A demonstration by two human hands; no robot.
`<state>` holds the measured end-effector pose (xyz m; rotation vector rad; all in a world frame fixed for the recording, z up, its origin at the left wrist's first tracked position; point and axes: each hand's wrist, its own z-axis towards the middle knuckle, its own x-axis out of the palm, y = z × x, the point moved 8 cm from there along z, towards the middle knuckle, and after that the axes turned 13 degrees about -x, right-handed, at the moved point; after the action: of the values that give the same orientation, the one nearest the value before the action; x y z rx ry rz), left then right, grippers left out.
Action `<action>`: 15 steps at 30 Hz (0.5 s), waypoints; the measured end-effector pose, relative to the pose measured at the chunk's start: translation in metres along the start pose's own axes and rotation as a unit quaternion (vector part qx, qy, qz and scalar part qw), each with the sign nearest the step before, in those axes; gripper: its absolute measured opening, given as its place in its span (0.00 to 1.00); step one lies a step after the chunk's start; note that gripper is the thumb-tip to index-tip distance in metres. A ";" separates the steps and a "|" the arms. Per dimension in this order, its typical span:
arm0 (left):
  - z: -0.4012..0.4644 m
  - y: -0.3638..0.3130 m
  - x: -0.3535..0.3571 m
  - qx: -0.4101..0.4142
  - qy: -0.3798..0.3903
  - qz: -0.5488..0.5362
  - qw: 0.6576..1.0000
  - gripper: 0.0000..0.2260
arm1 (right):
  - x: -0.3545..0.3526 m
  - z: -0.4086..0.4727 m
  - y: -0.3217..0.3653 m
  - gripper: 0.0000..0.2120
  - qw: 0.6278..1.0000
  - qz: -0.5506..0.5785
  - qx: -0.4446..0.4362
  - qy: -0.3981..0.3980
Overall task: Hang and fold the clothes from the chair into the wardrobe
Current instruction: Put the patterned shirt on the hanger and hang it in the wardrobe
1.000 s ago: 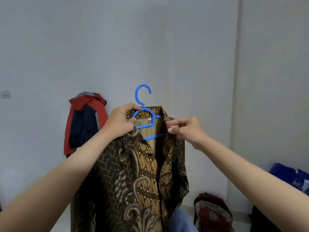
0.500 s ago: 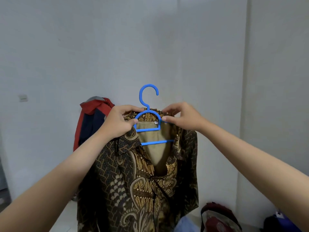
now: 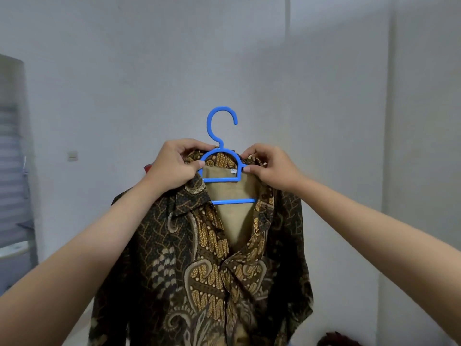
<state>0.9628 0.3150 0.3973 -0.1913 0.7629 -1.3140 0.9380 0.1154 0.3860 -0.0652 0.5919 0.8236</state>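
Note:
A dark brown and gold batik shirt (image 3: 199, 270) hangs in front of me on a blue plastic hanger (image 3: 220, 156), its hook pointing up and its front open at the collar. My left hand (image 3: 174, 166) grips the shirt's collar and the hanger's left shoulder. On the other side, my right hand (image 3: 269, 166) pinches the collar against the hanger's right shoulder. Both arms are stretched out at chest height. The shirt's lower part runs out of the bottom of the frame.
A plain white wall fills the background, with a corner at the right. A grey, blurred piece of furniture (image 3: 12, 171) stands at the left edge. A small switch (image 3: 72, 156) sits on the wall. A dark red bag (image 3: 336, 340) shows at the bottom right.
The view has swung to the left: the red and navy jacket on the wall is now almost hidden behind my left hand. Both hands moved up onto the hanger's shoulders, and the shirt hangs squarer.

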 end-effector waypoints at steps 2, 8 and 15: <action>0.003 -0.015 -0.012 0.015 -0.037 -0.013 0.999 0.17 | -0.019 0.015 0.015 0.11 0.999 0.014 -0.016 -0.045; 0.001 -0.047 -0.034 0.032 -0.113 0.000 0.993 0.14 | -0.051 0.038 0.045 0.10 0.998 0.006 -0.033 -0.047; -0.036 -0.017 -0.030 -0.058 -0.102 0.084 0.990 0.10 | -0.046 -0.006 0.031 0.11 0.998 0.016 0.014 -0.062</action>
<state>0.9259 0.3486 0.3909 -0.3425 0.6671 -1.0734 0.8895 0.1042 0.4101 0.0209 0.4876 0.8445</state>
